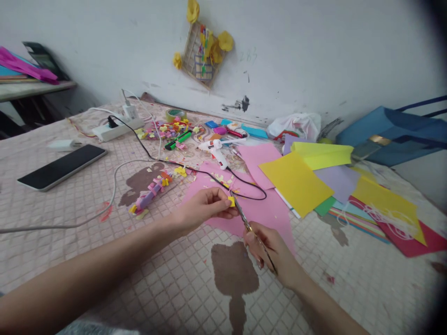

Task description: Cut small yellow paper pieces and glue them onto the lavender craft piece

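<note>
Between the thumb and fingers of my left hand [213,204] is a small yellow paper piece [231,201]. My right hand [268,249] grips a pair of scissors [246,221], whose blades reach up to the edge of that piece. Under both hands lies a pink sheet [258,218] with small paper scraps on it. Just beyond sits a white glue gun [217,152] with a black cord. To the left rests a purple stick [150,194] trimmed with pink, yellow and orange bits.
A phone [63,166], a power strip [117,129] and cords occupy the left. Behind are a green cutter [179,139], a tape roll [175,115] and coloured scraps [164,130]. Coloured sheets [296,181] and a blue bag [391,135] lie on the right.
</note>
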The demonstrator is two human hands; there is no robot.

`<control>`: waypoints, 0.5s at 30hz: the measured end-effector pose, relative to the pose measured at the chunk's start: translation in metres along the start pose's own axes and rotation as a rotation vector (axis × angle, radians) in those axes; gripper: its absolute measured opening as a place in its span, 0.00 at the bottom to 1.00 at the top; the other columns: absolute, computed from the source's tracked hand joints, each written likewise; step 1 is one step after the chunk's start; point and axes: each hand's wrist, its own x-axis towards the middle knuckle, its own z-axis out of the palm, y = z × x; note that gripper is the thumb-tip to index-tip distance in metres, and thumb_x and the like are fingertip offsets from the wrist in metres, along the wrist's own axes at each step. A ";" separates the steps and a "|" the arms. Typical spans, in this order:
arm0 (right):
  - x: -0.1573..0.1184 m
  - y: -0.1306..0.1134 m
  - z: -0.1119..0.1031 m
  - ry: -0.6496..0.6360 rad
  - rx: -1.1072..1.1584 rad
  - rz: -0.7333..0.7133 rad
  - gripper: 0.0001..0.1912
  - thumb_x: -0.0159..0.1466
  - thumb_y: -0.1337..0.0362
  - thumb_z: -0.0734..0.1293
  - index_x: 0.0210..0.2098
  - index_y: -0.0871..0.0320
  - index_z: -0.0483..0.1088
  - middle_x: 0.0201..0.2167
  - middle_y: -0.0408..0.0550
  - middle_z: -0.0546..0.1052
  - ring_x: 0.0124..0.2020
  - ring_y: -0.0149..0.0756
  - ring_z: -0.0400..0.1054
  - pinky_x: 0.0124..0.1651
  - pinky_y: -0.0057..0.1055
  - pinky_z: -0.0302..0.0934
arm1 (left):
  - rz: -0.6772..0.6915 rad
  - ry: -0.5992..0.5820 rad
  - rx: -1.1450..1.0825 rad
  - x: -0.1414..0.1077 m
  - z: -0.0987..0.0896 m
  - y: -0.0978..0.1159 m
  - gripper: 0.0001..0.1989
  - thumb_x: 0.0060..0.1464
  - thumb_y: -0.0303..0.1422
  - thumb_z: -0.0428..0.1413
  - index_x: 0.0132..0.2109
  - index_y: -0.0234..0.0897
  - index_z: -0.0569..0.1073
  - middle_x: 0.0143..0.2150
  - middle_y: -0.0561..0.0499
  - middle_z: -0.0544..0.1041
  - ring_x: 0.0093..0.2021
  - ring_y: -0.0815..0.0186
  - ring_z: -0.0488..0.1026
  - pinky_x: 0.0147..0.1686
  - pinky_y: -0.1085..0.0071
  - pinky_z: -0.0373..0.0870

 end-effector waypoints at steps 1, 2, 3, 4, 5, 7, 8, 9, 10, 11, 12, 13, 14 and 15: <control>0.000 0.000 0.000 0.000 -0.003 -0.002 0.19 0.62 0.48 0.60 0.24 0.56 0.58 0.14 0.35 0.57 0.16 0.26 0.51 0.19 0.23 0.46 | 0.000 -0.003 0.003 0.000 0.000 0.000 0.10 0.51 0.34 0.58 0.31 0.32 0.66 0.35 0.47 0.77 0.35 0.70 0.75 0.41 0.70 0.69; 0.000 0.001 0.000 -0.002 -0.007 -0.004 0.19 0.62 0.48 0.59 0.24 0.56 0.58 0.14 0.35 0.57 0.16 0.26 0.51 0.19 0.23 0.46 | 0.001 -0.004 0.006 0.000 0.000 0.000 0.10 0.51 0.34 0.58 0.31 0.32 0.66 0.35 0.47 0.77 0.35 0.70 0.75 0.41 0.70 0.69; 0.000 0.000 0.000 -0.002 -0.012 -0.008 0.19 0.62 0.48 0.59 0.24 0.57 0.58 0.14 0.35 0.57 0.16 0.26 0.51 0.19 0.23 0.45 | 0.001 -0.003 0.008 0.000 0.000 0.000 0.10 0.51 0.34 0.58 0.31 0.32 0.66 0.35 0.47 0.77 0.35 0.70 0.75 0.41 0.70 0.68; 0.000 0.000 0.000 -0.003 -0.018 -0.009 0.19 0.62 0.48 0.59 0.25 0.57 0.58 0.14 0.35 0.57 0.16 0.26 0.50 0.19 0.23 0.45 | 0.001 -0.002 0.010 0.000 0.000 0.000 0.10 0.51 0.34 0.58 0.31 0.32 0.66 0.35 0.47 0.77 0.35 0.70 0.74 0.41 0.71 0.68; 0.000 -0.001 0.000 -0.002 -0.023 -0.011 0.19 0.62 0.48 0.59 0.24 0.57 0.58 0.14 0.35 0.57 0.16 0.26 0.50 0.19 0.24 0.45 | 0.000 0.000 0.010 0.000 0.000 0.000 0.10 0.51 0.33 0.58 0.31 0.32 0.66 0.35 0.47 0.77 0.35 0.70 0.74 0.41 0.71 0.68; 0.000 -0.003 0.001 -0.001 -0.021 -0.017 0.19 0.62 0.48 0.59 0.24 0.56 0.58 0.14 0.35 0.57 0.15 0.26 0.51 0.19 0.24 0.45 | -0.002 0.005 0.006 0.000 0.000 0.000 0.09 0.52 0.33 0.58 0.31 0.31 0.66 0.35 0.47 0.77 0.34 0.71 0.74 0.41 0.71 0.69; -0.001 -0.003 0.001 0.000 -0.019 -0.017 0.19 0.62 0.48 0.59 0.24 0.56 0.58 0.14 0.35 0.57 0.15 0.26 0.51 0.19 0.24 0.45 | -0.004 0.006 0.004 0.000 0.000 0.000 0.09 0.52 0.32 0.58 0.31 0.31 0.66 0.35 0.47 0.77 0.34 0.71 0.74 0.40 0.72 0.69; 0.000 -0.004 0.001 0.001 -0.016 -0.015 0.19 0.62 0.48 0.59 0.24 0.56 0.58 0.13 0.35 0.57 0.15 0.26 0.51 0.19 0.24 0.46 | -0.004 0.006 0.001 0.000 0.001 0.000 0.09 0.52 0.32 0.57 0.31 0.31 0.66 0.35 0.47 0.77 0.34 0.71 0.74 0.40 0.72 0.69; 0.000 -0.004 0.001 0.002 -0.016 -0.014 0.20 0.62 0.48 0.59 0.24 0.56 0.58 0.13 0.35 0.57 0.15 0.26 0.51 0.19 0.24 0.46 | -0.003 0.003 -0.001 0.000 0.001 0.000 0.08 0.53 0.31 0.57 0.31 0.31 0.66 0.35 0.47 0.77 0.35 0.71 0.74 0.40 0.72 0.69; 0.000 -0.004 0.001 0.003 -0.020 -0.015 0.20 0.62 0.48 0.59 0.23 0.56 0.58 0.13 0.35 0.57 0.15 0.26 0.51 0.19 0.24 0.46 | -0.001 0.001 -0.003 0.000 0.001 0.000 0.08 0.53 0.31 0.57 0.31 0.31 0.66 0.35 0.48 0.77 0.35 0.71 0.74 0.40 0.72 0.69; 0.000 -0.004 0.001 0.004 -0.026 -0.016 0.20 0.62 0.49 0.59 0.23 0.56 0.58 0.13 0.35 0.58 0.15 0.26 0.51 0.19 0.24 0.46 | 0.000 -0.003 -0.004 0.000 0.001 0.000 0.08 0.53 0.31 0.57 0.31 0.31 0.66 0.35 0.48 0.77 0.35 0.71 0.75 0.40 0.72 0.69; 0.000 -0.004 0.000 0.004 -0.032 -0.015 0.20 0.62 0.49 0.59 0.23 0.56 0.58 0.13 0.35 0.58 0.15 0.26 0.51 0.19 0.24 0.46 | 0.001 -0.004 -0.004 0.000 0.000 0.000 0.08 0.53 0.31 0.57 0.31 0.31 0.66 0.35 0.48 0.77 0.35 0.71 0.75 0.40 0.72 0.69; 0.001 -0.004 0.000 0.001 -0.037 -0.014 0.19 0.62 0.49 0.59 0.23 0.56 0.58 0.13 0.35 0.58 0.15 0.26 0.51 0.19 0.24 0.46 | 0.002 -0.004 -0.004 0.000 0.000 0.000 0.08 0.53 0.31 0.57 0.31 0.31 0.66 0.35 0.48 0.77 0.35 0.71 0.75 0.40 0.72 0.69; 0.001 -0.004 0.000 0.000 -0.042 -0.012 0.19 0.62 0.48 0.59 0.24 0.56 0.58 0.14 0.35 0.58 0.15 0.26 0.51 0.18 0.24 0.46 | 0.003 -0.003 -0.004 0.000 0.000 0.000 0.08 0.53 0.31 0.57 0.31 0.31 0.66 0.35 0.48 0.77 0.35 0.71 0.75 0.40 0.72 0.69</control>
